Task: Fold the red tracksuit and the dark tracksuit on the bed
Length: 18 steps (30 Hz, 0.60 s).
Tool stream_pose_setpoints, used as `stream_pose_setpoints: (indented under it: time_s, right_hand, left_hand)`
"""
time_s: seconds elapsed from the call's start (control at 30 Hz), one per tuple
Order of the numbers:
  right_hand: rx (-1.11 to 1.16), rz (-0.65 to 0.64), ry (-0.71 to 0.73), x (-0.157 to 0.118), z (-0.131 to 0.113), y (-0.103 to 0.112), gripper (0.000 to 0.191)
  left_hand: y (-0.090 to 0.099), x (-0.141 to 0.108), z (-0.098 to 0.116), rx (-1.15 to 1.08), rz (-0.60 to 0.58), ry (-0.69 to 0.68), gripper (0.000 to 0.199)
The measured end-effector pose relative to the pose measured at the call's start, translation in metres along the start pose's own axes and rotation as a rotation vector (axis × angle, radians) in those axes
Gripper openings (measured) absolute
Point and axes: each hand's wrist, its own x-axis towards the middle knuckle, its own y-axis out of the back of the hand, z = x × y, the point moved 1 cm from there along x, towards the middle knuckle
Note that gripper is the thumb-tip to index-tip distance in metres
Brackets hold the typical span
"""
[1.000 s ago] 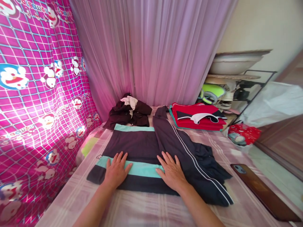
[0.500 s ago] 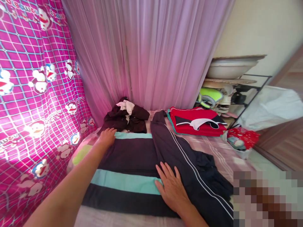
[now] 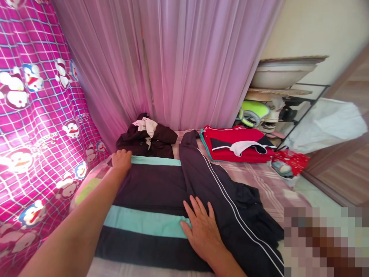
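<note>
A dark jacket (image 3: 155, 184) with teal bands lies spread on the bed, one long sleeve (image 3: 219, 184) with white piping folded down along its right side. At the jacket's far left corner is my left hand (image 3: 122, 161), its fingers bent down and closed at the edge; the fingertips are hidden. My right hand (image 3: 201, 229) rests flat, fingers spread, where the near teal band meets the sleeve. Just beyond the jacket sits a crumpled heap of dark clothes (image 3: 161, 140) with a pale pink piece on top.
A folded stack of red and teal clothes (image 3: 225, 152) lies at the bed's far right. Past it stand a black rack (image 3: 302, 115) with shoes and basins, and a red bag (image 3: 294, 161). A pink patterned curtain (image 3: 54, 115) hangs at left, a mauve curtain (image 3: 178, 65) behind.
The view has turned slightly, so most things sit further left. My left hand's fingers, stretched out before, are now bent at the jacket's corner. My right hand stays flat on the cloth.
</note>
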Motion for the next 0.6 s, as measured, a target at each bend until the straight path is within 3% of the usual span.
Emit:
stream_pose_setpoints:
  time_s: [0.13,0.27,0.37,0.5,0.6]
  right_hand:
    - [0.034,0.003,0.004,0.0,-0.002,0.004,0.059]
    - [0.054,-0.02,-0.011,0.001,-0.005,0.01,0.061]
    - [0.068,-0.04,-0.009,0.001,-0.009,0.018,0.062]
    - [0.107,-0.056,0.063,-0.012,-0.007,0.043,0.064]
    - [0.034,0.075,0.079,-0.034,0.016,0.061,0.058]
  left_hand:
    - [-0.016,-0.056,0.032,-0.144,0.089,-0.11,0.05]
    - [-0.037,-0.152,0.06,-0.316,-0.004,-0.399,0.049]
    - [-0.048,-0.205,0.066,-0.32,-0.028,-0.435,0.052]
    - [-0.047,-0.222,0.071,-0.268,-0.039,-0.385,0.056]
    - [-0.041,-0.217,0.075,-0.238,-0.08,-0.363,0.056]
